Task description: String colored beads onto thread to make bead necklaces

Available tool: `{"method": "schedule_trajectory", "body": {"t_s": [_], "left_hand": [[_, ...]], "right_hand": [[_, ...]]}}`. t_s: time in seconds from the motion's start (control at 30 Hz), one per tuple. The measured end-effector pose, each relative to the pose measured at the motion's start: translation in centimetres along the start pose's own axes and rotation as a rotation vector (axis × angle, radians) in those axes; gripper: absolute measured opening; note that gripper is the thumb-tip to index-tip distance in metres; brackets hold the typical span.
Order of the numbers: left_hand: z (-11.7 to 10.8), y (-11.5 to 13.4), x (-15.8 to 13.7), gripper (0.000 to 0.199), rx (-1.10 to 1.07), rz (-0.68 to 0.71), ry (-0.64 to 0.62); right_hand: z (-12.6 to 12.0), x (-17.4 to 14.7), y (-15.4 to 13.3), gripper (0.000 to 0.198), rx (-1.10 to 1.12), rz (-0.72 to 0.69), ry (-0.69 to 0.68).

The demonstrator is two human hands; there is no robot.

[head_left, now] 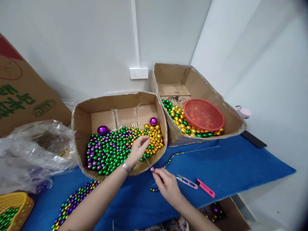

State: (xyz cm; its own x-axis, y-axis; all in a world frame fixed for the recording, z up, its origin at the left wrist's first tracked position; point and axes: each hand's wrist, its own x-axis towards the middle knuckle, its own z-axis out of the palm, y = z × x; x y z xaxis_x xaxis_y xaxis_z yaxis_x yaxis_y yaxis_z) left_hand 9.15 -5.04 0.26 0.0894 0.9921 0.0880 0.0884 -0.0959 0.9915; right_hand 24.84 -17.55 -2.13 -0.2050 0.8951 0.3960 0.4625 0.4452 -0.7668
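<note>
My left hand [139, 150], a silver band at its wrist, is over the front right of a cardboard box of beads [117, 150]. Its fingers are pinched on a thin thread, which runs taut down to a shiny purple bead [152, 169]. That bead sits between the thumb and forefinger of my right hand [168, 186], just outside the box's front edge. Beyond my right hand, a strand of small green, gold and purple beads [173, 156] lies on the blue cloth [231, 166]. Its bare thread end trails to the right.
Thread snips [187, 181] and a pink cutter [205, 188] lie right of my hands. A second box [204, 80] holds beads and a red basket [204, 114]. Finished-looking strands [74, 200], a plastic bag [40, 144] and a yellow basket [22, 205] are on the left.
</note>
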Motion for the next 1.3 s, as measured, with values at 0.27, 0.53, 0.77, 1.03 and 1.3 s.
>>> {"method": "schedule_trajectory", "body": {"t_s": [0.27,0.53,0.77,1.03,1.3], "left_hand": [[4.9,-2.3,5.7,0.038,0.105,0.091,-0.102],[1.2,-0.1,2.2,0.032,-0.226,-0.101,-0.112],[-0.7,0.5,-1.0,0.028,-0.821,-0.442,-0.012],[1.6,-2.5,-0.8,0.038,-0.253,-0.274,0.037],[3.2,-3.5,0.8,0.029,-0.002,-0.087,-0.059]], "right_hand": [[-0.8,-0.4,0.8,0.015,-0.034,0.019,0.020],[-1.6,-0.6,1.4,0.015,-0.050,0.007,0.054],[-0.8,-0.1,1.5,0.014,-0.049,-0.009,0.018],[-1.1,-0.5,1.8,0.014,-0.097,0.005,0.042],[-1.5,-1.1,1.7,0.014,-0.095,0.002,0.056]]}}
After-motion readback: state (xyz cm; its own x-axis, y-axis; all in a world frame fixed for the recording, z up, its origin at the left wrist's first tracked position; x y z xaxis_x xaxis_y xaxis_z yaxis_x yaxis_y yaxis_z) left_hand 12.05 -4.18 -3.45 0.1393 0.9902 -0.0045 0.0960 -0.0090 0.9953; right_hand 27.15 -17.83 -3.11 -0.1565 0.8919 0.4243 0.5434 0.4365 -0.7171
